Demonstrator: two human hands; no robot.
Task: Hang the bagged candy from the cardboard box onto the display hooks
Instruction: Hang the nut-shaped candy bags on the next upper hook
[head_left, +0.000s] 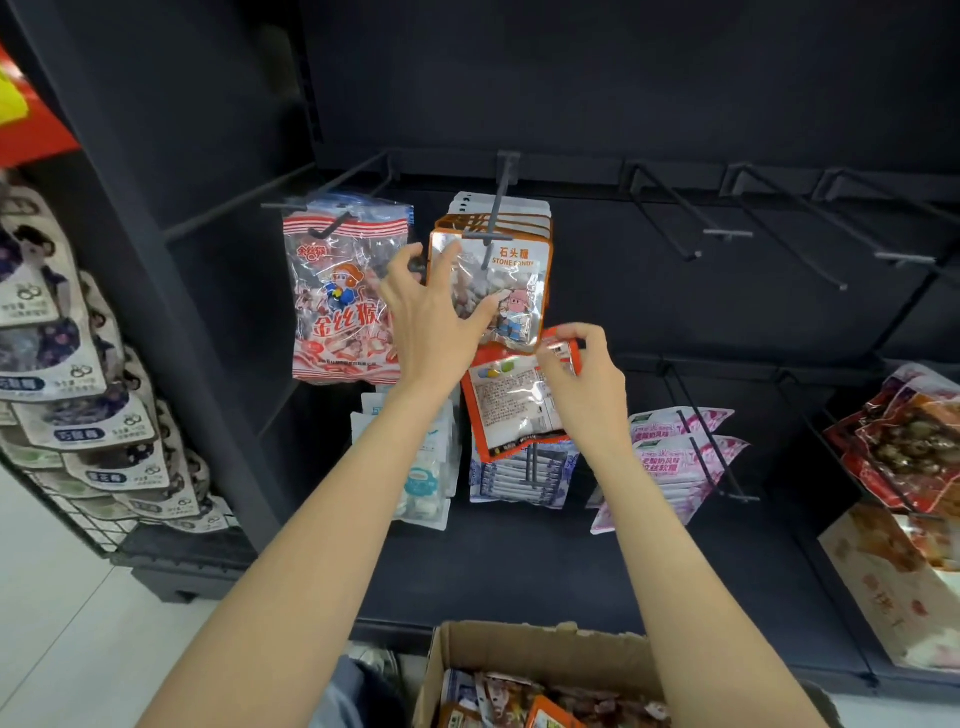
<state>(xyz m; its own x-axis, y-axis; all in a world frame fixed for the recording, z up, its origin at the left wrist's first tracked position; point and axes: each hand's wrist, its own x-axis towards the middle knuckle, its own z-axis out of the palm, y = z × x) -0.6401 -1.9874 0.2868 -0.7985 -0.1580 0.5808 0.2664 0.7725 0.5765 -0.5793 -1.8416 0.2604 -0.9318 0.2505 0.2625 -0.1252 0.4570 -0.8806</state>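
I'm pinching the spare candy bag (519, 400) by its top edge in my right hand (587, 384) — light, crinkly, probably slippery — while my left hand (431, 306), fingers spread, is steadying the hung bags (493, 291).

Two bare forearms run up from the frame's bottom edge, sleeveless as far as they show. The left hand (434, 317), at about 11 o'clock from the right hand (589, 382), wears no ring, watch or glove, and neither does the right. No bracelet or band sits on either wrist. At 6 o'clock, between the arms, a patch of grey-blue cloth (345, 696) shows, probably trousers, with a pale shoe (379, 661) just above it.
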